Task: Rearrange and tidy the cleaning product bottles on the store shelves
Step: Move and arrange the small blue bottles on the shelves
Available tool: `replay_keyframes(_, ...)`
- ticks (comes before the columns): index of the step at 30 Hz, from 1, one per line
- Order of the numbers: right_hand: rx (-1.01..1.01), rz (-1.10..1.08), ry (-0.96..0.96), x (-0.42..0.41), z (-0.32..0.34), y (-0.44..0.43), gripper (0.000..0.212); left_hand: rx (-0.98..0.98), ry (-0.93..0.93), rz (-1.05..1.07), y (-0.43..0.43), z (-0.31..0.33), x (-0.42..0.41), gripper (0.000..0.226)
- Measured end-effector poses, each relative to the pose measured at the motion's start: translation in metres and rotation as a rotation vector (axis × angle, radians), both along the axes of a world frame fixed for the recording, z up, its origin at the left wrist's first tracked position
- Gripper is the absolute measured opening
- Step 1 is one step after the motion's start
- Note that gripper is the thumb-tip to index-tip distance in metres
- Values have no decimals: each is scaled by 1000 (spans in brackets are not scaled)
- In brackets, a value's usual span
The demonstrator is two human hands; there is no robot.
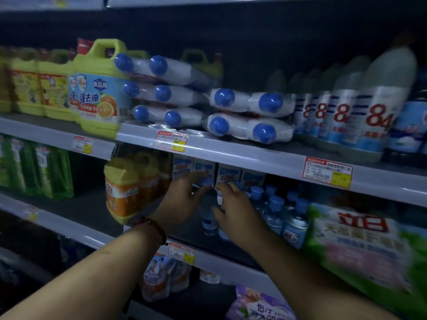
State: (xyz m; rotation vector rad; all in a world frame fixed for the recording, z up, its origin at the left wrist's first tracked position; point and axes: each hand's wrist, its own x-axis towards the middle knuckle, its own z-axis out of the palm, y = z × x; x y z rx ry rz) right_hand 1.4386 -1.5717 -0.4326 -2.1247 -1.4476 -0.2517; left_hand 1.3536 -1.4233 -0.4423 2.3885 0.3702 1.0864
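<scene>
A clear bottle with a blue cap [208, 218] stands on the middle shelf [231, 252] in front of white and blue cartons [227, 173]. My left hand [182, 199] curls around its cap and neck from the left. My right hand [233, 207] grips its body from the right. More clear blue-capped bottles [280, 211] stand in a cluster just right of my right hand. Orange jugs with yellow tops [122, 190] stand to the left of my left hand.
The upper shelf [231, 150] carries yellow-green jugs [99, 88], wrapped packs of blue-capped bottles lying flat [247, 116] and white "84" bottles [360, 107]. Green bottles [41, 167] stand far left. A green and white bag [365, 245] sits at right, pouches [161, 278] below.
</scene>
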Motion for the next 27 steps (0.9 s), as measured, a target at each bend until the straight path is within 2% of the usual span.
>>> replay_keyframes(3, 16, 53, -11, 6, 0, -9, 49, 70, 10, 28, -4, 0, 3, 37)
replay_keyframes(12, 7, 95, -93, 18, -3, -16, 43, 79, 51, -7, -15, 3, 12, 31)
replay_keyframes(17, 78, 108, -51, 21, -1, -21, 31, 90, 30, -32, -23, 0, 4, 33)
replay_keyframes(22, 162, 109, -99, 27, 6, -35, 15, 186, 14, -43, -41, 1, 5, 31)
replay_keyframes(27, 144, 66, -128, 32, 9, -45, 6, 121, 20, -51, -58, -2, 17, 33)
